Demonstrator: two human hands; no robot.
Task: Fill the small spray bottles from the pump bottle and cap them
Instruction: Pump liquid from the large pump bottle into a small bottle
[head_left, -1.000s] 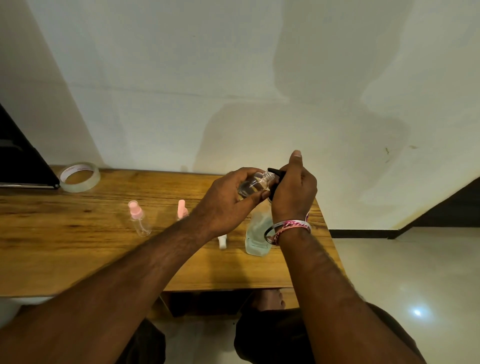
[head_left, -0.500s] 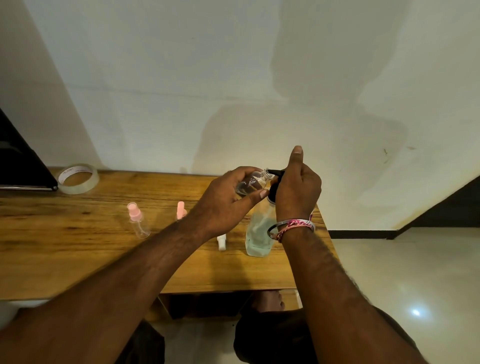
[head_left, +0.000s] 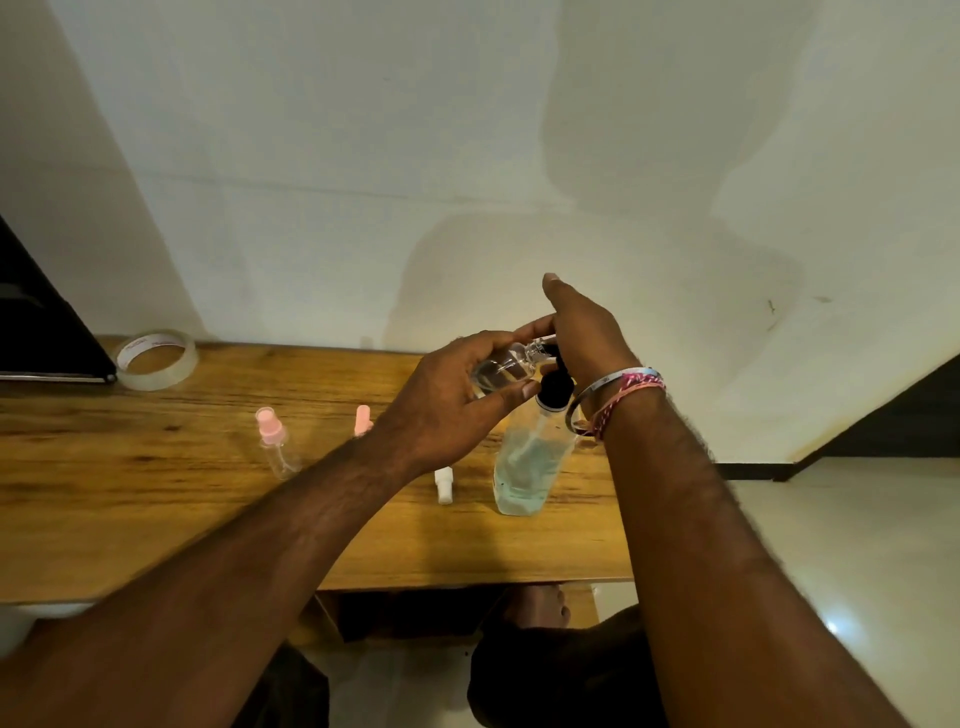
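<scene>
While the small spray bottle (head_left: 501, 370) lies tilted on its side with its open neck right at the black pump head (head_left: 555, 387), I judge the filling step to be in hand: a little clear liquid shows inside it, so it looks only partly full. My left hand (head_left: 447, 410) grips that small bottle, fingers curled over the top and thumb under it. My right hand (head_left: 582, 332) is on top of the pump; its fingers look mostly straight, one pointing up, but how it presses the head is hidden behind the hand. The pump bottle (head_left: 530, 467) stands upright on the wooden table (head_left: 156, 499), with bluish liquid in its lower part. Just left of its base lies a white spray cap (head_left: 444, 484), loose on the table. Further left stand a capped bottle with a pink top (head_left: 272, 441) and another pink cap (head_left: 362, 420), half hidden by my left wrist. Next I would need more pumps with the neck kept tight to the spout, then the white cap picked up and screwed on.
</scene>
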